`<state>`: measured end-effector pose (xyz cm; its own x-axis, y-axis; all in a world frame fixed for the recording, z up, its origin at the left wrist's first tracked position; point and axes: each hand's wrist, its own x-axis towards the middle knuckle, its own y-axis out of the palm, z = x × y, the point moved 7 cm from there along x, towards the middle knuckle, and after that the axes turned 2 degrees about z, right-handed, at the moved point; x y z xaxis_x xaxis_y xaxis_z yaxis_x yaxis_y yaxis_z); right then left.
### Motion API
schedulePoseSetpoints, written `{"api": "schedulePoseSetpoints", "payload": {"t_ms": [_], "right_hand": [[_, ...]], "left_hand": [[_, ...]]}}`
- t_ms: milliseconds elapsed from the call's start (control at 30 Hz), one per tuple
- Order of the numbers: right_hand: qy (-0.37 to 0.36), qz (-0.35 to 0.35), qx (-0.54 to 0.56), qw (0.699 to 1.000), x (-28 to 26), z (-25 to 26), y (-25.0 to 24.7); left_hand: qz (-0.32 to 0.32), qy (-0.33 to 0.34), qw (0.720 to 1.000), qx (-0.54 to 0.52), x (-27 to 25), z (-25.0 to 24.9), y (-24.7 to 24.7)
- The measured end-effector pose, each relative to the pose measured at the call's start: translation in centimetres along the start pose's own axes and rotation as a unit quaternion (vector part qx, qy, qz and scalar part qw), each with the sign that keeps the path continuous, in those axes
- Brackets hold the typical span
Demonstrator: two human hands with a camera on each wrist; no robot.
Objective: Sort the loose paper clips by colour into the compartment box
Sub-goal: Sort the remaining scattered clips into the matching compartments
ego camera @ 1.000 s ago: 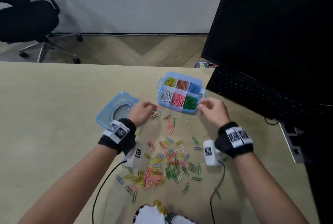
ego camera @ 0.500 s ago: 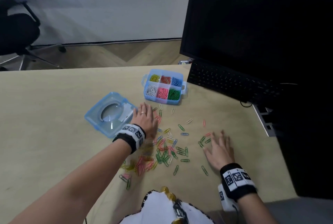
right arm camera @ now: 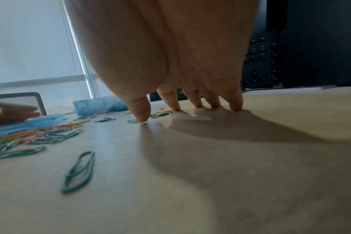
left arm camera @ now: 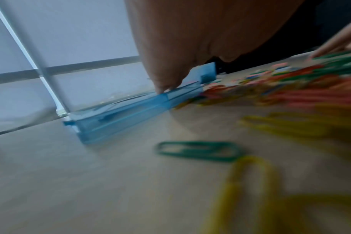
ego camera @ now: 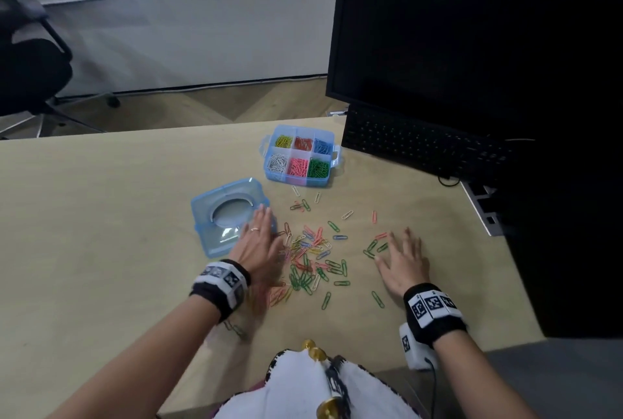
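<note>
On the desk [ego camera: 101, 216] both hands lie flat, holding nothing: left hand [ego camera: 258, 243] beside the loose paper clips [ego camera: 310, 260], right hand [ego camera: 403, 260] by green ones; a careless sweep could scatter clips off the edge, well short of the compartment box [ego camera: 332, 179].

An office: desk [ego camera: 101, 216], monitor [ego camera: 472, 48], keyboard [ego camera: 421, 145], swivel chair [ego camera: 30, 75].

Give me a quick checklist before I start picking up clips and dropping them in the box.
1. Compartment box open, lid off beside it: ok.
2. Each compartment holds one colour: ok.
3. Left hand free: ok, flat, fingertips on the lid.
4. Right hand free: ok, fingers spread on the desk.
5. Loose clips separated: not ok, colours still mixed in a pile.
6. Clips hidden under the left palm: cannot tell.
</note>
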<state>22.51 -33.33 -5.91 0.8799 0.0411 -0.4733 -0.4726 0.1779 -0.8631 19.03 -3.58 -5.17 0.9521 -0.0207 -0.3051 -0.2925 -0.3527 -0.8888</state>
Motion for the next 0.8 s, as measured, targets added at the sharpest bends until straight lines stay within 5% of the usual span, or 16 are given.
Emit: {"api": "schedulePoseSetpoints", "payload": {"t_ms": [233,333,467,667,800], "right_hand": [[0.000,-0.002,0.002,1.000,0.1,0.1,0.0],[-0.001,-0.005,0.004,1.000,0.1,0.1,0.0],[-0.001,-0.007,0.004,1.000,0.1,-0.1,0.0],[0.001,-0.008,0.004,1.000,0.4,-0.1,0.1],[-0.011,0.004,0.022,1.000,0.4,-0.5,-0.3]], "left_hand": [[-0.016,-0.097,0.995,0.032,1.3,6.4,-3.0],[-0.027,-0.054,0.998,0.010,0.4,4.3,-2.6],[0.081,-0.021,0.996,0.010,-3.3,0.5,1.7],[0.153,0.019,0.987,0.053,-5.0,-5.0,3.9],[0.009,0.003,1.000,-0.018,-5.9,-4.2,-1.0]]}}
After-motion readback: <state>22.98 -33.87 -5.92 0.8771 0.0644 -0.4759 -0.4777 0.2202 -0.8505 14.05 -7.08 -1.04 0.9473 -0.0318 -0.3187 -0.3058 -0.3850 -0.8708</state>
